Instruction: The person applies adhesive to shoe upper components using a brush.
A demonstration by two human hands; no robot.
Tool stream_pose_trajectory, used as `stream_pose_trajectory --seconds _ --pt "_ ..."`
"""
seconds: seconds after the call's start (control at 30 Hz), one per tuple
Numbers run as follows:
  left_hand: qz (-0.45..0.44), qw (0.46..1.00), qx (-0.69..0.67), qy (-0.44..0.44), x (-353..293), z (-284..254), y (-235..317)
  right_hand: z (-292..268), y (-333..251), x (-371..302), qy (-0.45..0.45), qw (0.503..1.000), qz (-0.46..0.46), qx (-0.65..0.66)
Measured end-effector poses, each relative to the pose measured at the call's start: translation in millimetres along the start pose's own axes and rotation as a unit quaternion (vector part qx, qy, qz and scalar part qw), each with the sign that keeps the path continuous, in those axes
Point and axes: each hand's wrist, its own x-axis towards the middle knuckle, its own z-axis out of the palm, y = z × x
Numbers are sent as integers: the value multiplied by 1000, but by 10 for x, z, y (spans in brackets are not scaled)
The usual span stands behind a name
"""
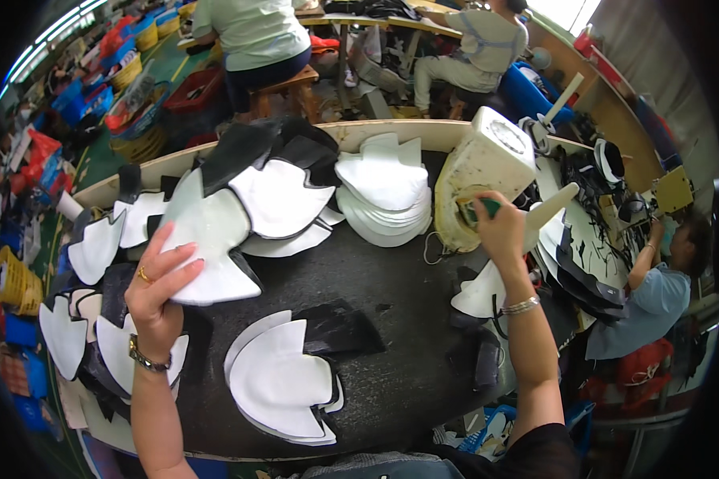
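Observation:
My left hand, at the left of the table, grips a white cut piece with a notched edge, fingers on top and the piece tilted up. My right hand is closed round a small dark green tool; its working end is hard to make out. That tool sits at the opening of a stained cream plastic jug at the back right. Nearest the left hand lie overlapping white pieces with black edges. A pile of similar white pieces lies at the front.
The black tabletop has a raised wooden rim. A neat white stack stands beside the jug. More pieces crowd the left edge. Beyond the table, a person sits on a stool; another works at the right.

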Motion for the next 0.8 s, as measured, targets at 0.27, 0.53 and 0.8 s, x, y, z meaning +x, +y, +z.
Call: stream_pose_trajectory --seconds 0.27,0.53,0.8 --pt "3 885 -48 -463 -753 -85 703 -469 461 -150 -53 888 205 408" --pt "16 932 77 -355 -1071 145 1013 -341 -1081 -1500 -384 796 38 466" --pt "24 938 70 -337 -1008 144 1017 -54 -1235 -1715 -227 829 -391 331"
